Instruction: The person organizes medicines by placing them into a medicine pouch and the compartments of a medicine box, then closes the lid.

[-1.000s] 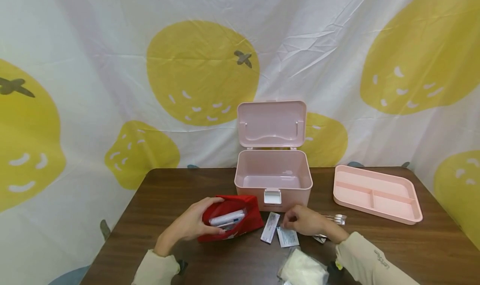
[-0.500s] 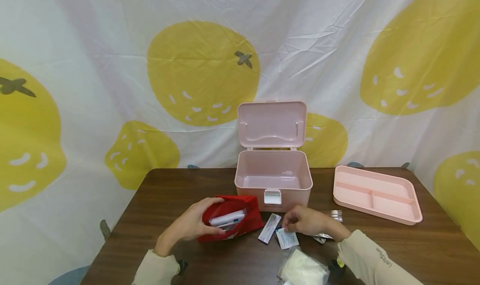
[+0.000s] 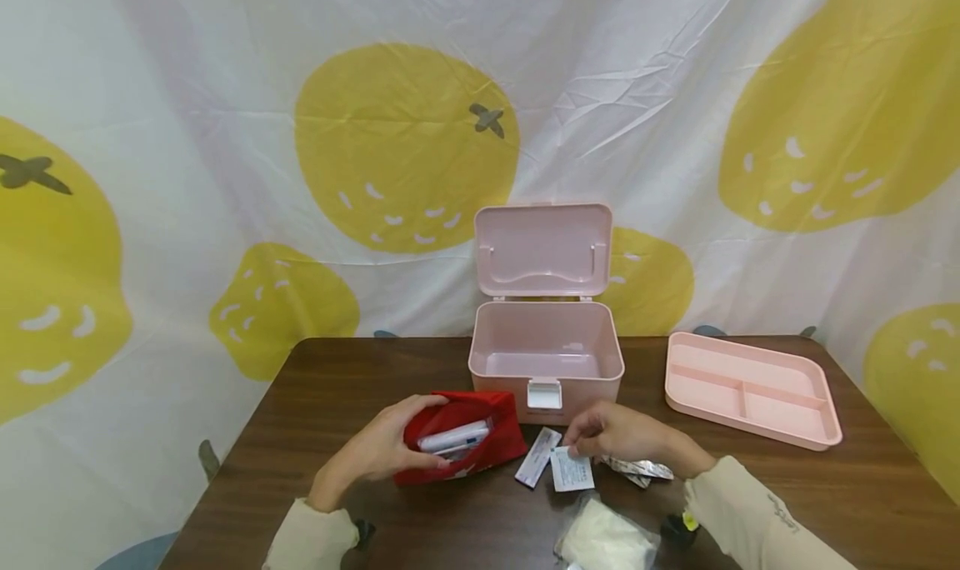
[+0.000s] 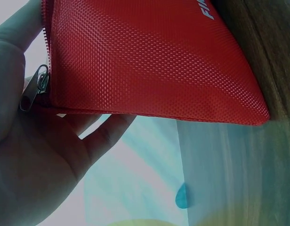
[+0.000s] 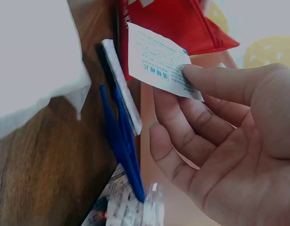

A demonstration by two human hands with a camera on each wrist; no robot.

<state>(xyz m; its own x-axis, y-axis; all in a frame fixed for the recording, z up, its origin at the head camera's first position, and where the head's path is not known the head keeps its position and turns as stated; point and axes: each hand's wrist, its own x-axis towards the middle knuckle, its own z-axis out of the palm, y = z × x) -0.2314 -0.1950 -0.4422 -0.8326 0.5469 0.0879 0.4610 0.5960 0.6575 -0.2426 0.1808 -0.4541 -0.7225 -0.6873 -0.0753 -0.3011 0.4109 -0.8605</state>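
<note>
My left hand (image 3: 386, 438) grips the red zippered pouch (image 3: 510, 428) by its side, thumb at its mouth and fingers behind. A white tube-like item (image 3: 455, 437) shows inside. The left wrist view shows the pouch's woven side and its metal zipper pull (image 4: 34, 88). With thumb and fingers, my right hand (image 3: 626, 437) pinches a small white sachet with blue print (image 5: 157, 63), in front of the pink box. Next to it on the table lies a narrow white packet (image 3: 538, 457). Blue tweezers (image 5: 119, 136) appear beneath the right hand in the right wrist view.
The pink box (image 3: 480, 382) stands behind the hands, lid (image 3: 543, 249) raised. At the right lies a pink divided tray (image 3: 750, 424). A silver foil packet (image 3: 641, 472) sits under the right wrist, and a bagged white bundle (image 3: 607, 541) at the table's front.
My right hand has drawn the white sachet up slightly off the table. The narrow packet has shifted a little left. The bundled sticks behind the right wrist are now hidden. My left hand stays put.
</note>
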